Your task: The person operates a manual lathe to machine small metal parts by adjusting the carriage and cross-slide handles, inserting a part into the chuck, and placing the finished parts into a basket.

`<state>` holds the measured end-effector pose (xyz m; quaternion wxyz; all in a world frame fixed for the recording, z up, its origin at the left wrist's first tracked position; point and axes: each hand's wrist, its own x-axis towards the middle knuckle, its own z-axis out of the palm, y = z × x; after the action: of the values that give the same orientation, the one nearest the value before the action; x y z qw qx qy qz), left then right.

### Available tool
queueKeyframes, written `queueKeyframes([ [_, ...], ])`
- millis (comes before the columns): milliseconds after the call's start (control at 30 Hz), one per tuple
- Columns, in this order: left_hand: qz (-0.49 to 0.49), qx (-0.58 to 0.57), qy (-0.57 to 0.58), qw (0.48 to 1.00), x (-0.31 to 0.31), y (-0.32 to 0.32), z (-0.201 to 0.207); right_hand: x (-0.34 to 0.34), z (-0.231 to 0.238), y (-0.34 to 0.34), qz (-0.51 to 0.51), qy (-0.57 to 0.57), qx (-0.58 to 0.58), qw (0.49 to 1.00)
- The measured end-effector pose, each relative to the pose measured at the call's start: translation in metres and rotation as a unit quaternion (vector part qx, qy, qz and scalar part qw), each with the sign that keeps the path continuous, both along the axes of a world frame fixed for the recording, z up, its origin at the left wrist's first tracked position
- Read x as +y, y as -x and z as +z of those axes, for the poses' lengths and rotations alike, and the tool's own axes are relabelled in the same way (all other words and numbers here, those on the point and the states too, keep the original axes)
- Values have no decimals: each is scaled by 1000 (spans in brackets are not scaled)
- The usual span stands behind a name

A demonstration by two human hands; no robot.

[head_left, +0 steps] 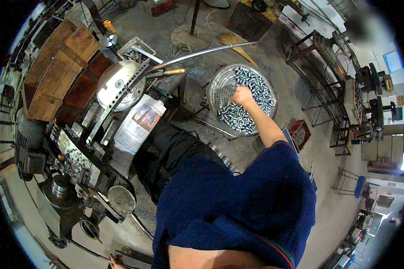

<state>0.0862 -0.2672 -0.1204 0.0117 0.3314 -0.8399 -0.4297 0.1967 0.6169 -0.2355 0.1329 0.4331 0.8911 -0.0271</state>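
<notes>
My right hand [242, 96] reaches into a round perforated metal basin [220, 89]. Its fingers are curled in among many short, shiny metal cylindrical parts [235, 117], and whatever they hold is hidden. Those parts fill the basin's right and lower side, while its upper left shows bare holes. Low at the picture's edge, only part of my left hand [116, 262] shows, closed around the end of a dark lever rod [92, 252]. That rod runs to a machine at my left, with a metal spindle [60, 186] and a small handwheel [90, 228].
A round metal lid-like disc [119, 85], a perforated strip [104, 117] and a newspaper [141, 123] lie on the machine bench. A long metal bar [197, 54] sticks out toward the basin. Beyond are a red box [300, 134], a broom [242, 50] and metal racks [314, 62].
</notes>
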Motion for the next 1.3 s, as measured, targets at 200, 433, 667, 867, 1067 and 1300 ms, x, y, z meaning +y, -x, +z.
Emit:
queueKeyframes([
  [200,4,-16,30,999,3,0,3,20,-17,24,16,23,-74,997],
  [433,-176,-84,456,869,-71,-45,-12,9,-10,53,37,-21,58,997],
  [667,-211,126,-9,969,138,42,96,-166,113,130,323,260,369,832],
  [867,-407,150,-118,893,275,76,109,-357,205,186,625,433,379,528],
  [1067,-352,154,-395,834,285,65,92,-405,230,192,684,424,374,460],
  [1300,-424,152,-235,861,268,71,108,-418,227,206,751,336,315,474],
])
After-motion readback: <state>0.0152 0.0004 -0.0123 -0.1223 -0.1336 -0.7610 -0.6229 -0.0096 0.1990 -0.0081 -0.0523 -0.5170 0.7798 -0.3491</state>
